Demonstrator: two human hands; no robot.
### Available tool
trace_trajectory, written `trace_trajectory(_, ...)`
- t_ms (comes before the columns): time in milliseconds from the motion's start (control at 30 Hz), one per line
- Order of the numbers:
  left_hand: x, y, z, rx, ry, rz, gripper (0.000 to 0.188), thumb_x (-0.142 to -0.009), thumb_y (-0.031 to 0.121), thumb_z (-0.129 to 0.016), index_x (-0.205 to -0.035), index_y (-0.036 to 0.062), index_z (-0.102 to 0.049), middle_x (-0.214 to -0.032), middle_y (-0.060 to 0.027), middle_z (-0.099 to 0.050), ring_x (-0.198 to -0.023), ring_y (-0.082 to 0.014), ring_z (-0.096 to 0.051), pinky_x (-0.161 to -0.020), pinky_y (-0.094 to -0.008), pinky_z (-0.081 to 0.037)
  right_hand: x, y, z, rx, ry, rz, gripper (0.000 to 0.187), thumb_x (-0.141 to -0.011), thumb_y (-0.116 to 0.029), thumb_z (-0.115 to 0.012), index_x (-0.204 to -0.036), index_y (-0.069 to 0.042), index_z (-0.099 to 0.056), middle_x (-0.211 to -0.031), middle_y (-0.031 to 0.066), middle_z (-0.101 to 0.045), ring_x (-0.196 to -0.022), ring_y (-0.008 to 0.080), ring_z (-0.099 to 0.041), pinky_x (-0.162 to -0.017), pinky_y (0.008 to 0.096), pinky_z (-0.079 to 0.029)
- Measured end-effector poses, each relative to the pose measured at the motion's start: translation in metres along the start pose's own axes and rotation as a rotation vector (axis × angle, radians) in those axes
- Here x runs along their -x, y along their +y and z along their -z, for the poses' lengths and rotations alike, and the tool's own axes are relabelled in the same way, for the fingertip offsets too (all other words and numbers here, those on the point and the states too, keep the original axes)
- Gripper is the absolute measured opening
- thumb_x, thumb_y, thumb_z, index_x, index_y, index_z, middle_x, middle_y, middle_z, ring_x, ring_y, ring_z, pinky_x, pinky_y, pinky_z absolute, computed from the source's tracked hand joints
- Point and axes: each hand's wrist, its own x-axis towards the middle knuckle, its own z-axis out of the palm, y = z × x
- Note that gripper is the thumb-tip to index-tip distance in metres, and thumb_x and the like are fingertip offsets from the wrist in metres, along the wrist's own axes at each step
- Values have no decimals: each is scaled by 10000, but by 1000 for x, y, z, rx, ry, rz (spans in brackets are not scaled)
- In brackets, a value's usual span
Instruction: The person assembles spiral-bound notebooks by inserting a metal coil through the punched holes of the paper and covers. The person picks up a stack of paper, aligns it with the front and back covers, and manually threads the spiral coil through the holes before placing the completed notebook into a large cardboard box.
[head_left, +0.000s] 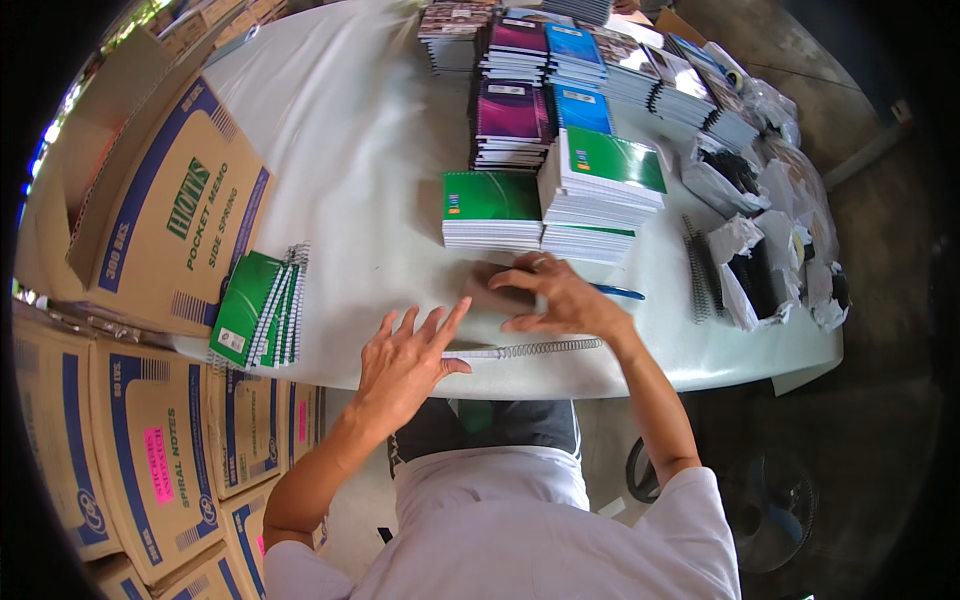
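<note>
One wire coil [550,348] on a white table [340,130]

Two bare hands work beside it at the table's near edge. Taking the coil as the clock's centre, the left hand [400,368] sits at 9 o'clock, fingers spread wide, thumb held well off them, gripping nothing. The right hand [575,300] is between 1 and 2 o'clock, fingers curled and the thumb apart from them; a blurred brown-grey shape [484,290] lies by its fingertips, and whether it is held I cannot tell. One narrow white strip [470,353] runs along with the coil, its left end near the left thumb.

One blue pen [620,292] lies at 2 o'clock, just beyond the right hand. Two green-topped stacks stand side by side: a low stack [490,200] at 12 and a taller stack [615,160] at 1. Behind these are two purple stacks [510,112] and two blue stacks [583,108], each pair one behind the other.

Several green spiral notebooks [248,300], too overlapped to count, fan out at 9 o'clock; one open carton [180,200] is at 10. At least five more cartons [150,440] are stacked toward 8. Two opened white wrappings [740,240] of black coils lie between 2 and 3, with a loose row of coils [696,268] nearer at 2.
</note>
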Motion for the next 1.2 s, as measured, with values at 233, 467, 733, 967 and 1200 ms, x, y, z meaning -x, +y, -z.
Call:
trace_trajectory(233,-7,-5,8,141,-96,79,884,-810,452,-725,-1547,198,-308,-1156,-149,-687,-1002,-345,-686,-717,-441,-567,19,19,11,-652,-272,137,462,-855,-336,-747,-1234,-76,-706,-1292,160,-611,-1209,300,-557,-1063,421,-391)
trace_trajectory(467,-7,-9,8,161,-148,41,706,-842,455,-696,-1450,175,-469,-1072,-139,-702,-915,-339,-698,-683,-444,-559,12,25,11,-710,-237,182,427,-765,-183,-772,-1187,-127,-740,-1326,194,-581,-1231,339,-543,-1113,459,-354)
trace_trajectory(733,-4,-15,16,167,-216,-122,537,-868,445,-651,-1338,192,-588,-1193,-51,-699,-1041,-289,-683,-706,-421,-585,25,23,-24,184,68,-64,458,-717,-144,-799,-1147,-136,-644,-1593,182,-276,-1492,445,-186,-1179,528,-293)
trace_trajectory(967,-4,-15,12,158,-55,-89,640,-807,424,-719,-1386,206,-555,-1264,-30,-673,-1162,-314,-641,-811,-419,-582,14,17,-53,94,313,-16,480,-750,-237,-806,-1146,-58,-605,-1406,254,-526,-1394,439,-410,-1138,527,-338)
trace_trajectory(1200,-9,-19,6,196,-31,0,694,-766,439,-760,-1381,186,-562,-1260,-41,-676,-1174,-324,-636,-830,-430,-577,12,-3,4,-854,-228,-36,436,-687,-156,-771,-1098,-15,-741,-1351,255,-588,-1296,380,-541,-1127,469,-360)
